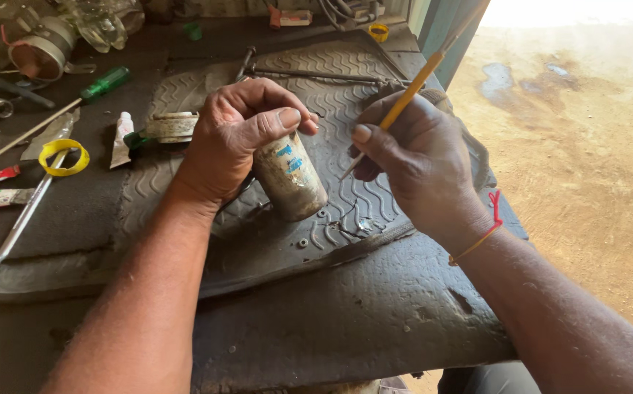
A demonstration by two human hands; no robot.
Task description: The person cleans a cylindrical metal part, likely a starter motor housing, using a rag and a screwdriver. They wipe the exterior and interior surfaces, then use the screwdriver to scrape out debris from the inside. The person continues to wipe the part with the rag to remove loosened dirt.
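A worn, dull-grey metal cylinder with scraps of blue on its scuffed side [289,177] stands tilted near the middle of the worktop, its lower end resting on a black rubber mat moulded with wavy ridges [345,109]. The left hand [237,138] wraps over its upper end, fingers [276,120] clamped round the can with the thumb pressed across the top, which steadies it at a slant and turns its side toward the other hand. The right hand [422,164] is just beside it, its fingers pinched together on a thin yellow-handled tool with a pale pointed tip [413,91], held like a pen; the tip angles down toward the can's side, close to it, though I cannot tell whether it touches. A red and orange thread [485,230] circles the right wrist.

The mat's ribbing looks grippy, so the can's rounded edge likely stays put on it. A few small loose bits, perhaps washers or screws [303,242], lie on the mat below the can. Under the mat the dark, grimy worktop [345,321] is rough and pitted.

To the left lie a ring of yellow tape [63,157], a long steel wrench [21,222], a small white squeezed tube [121,138], a green-handled screwdriver [105,82] and a dirty pale ring-shaped part [172,126]. Beyond the worktop's right edge is bare sandy ground [586,146] in bright sun.
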